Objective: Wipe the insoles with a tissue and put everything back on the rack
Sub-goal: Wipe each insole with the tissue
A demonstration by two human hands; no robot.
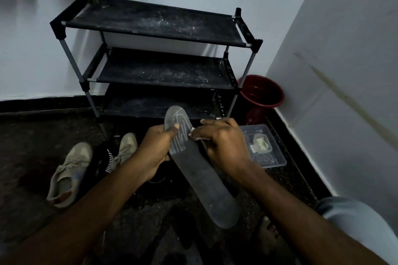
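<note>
A long dark grey insole [202, 176] with pale lines near its toe is held in the air in front of me. My left hand [156, 150] grips its upper left edge, thumb on top. My right hand [224, 146] is closed on a small white tissue [193, 133], pressed against the insole's right edge. The black three-shelf rack [155, 60] stands against the wall beyond, its shelves dusty. Two beige sneakers [69, 176] [125, 148] lie on the dark floor at the left.
A clear plastic box [271, 157] with small pale items lies on the floor at the right, next to a dark red bucket [261, 94] in the corner. A dark cloth item with white print [103, 163] lies between the sneakers. White walls close in behind and on the right.
</note>
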